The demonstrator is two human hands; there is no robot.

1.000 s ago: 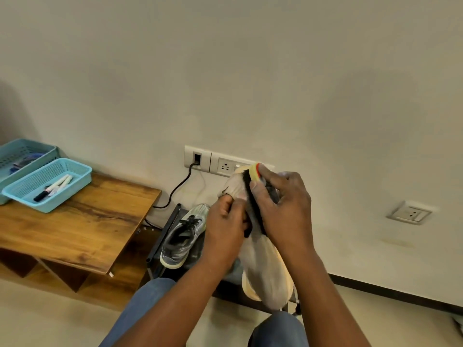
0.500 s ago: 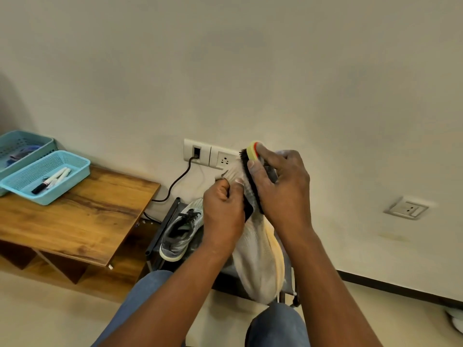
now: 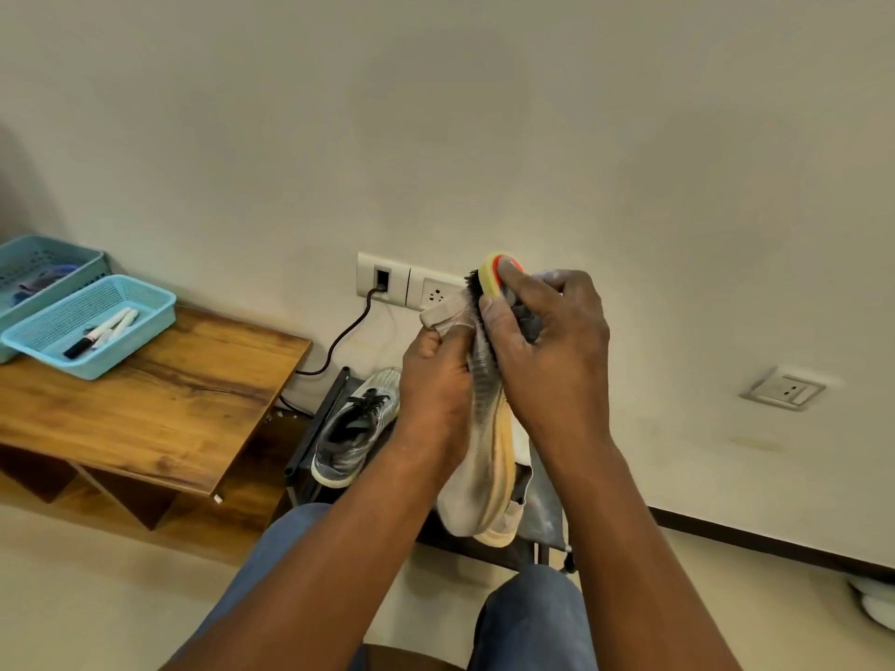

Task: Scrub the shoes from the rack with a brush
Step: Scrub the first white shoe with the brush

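My left hand (image 3: 436, 385) grips a beige knit shoe (image 3: 477, 481) near its collar, holding it upright in front of me with the toe hanging down. In my right hand (image 3: 547, 355) I grip a brush (image 3: 491, 278) with a yellow and orange back and black bristles, and the bristles press on the shoe's upper part by the heel. A grey sneaker (image 3: 353, 428) with black laces lies on the dark shoe rack (image 3: 315, 428) low against the wall, behind my left wrist.
A wooden bench (image 3: 145, 409) stands at the left, carrying two light blue baskets (image 3: 97, 326), one holding markers. Wall sockets (image 3: 407, 283) with a black cable sit behind the shoe, and another socket (image 3: 784, 389) is at the right. My knees are at the bottom.
The brush has slid slightly up the shoe toward the heel end. Both hands keep their grip, and the view has shifted a little.
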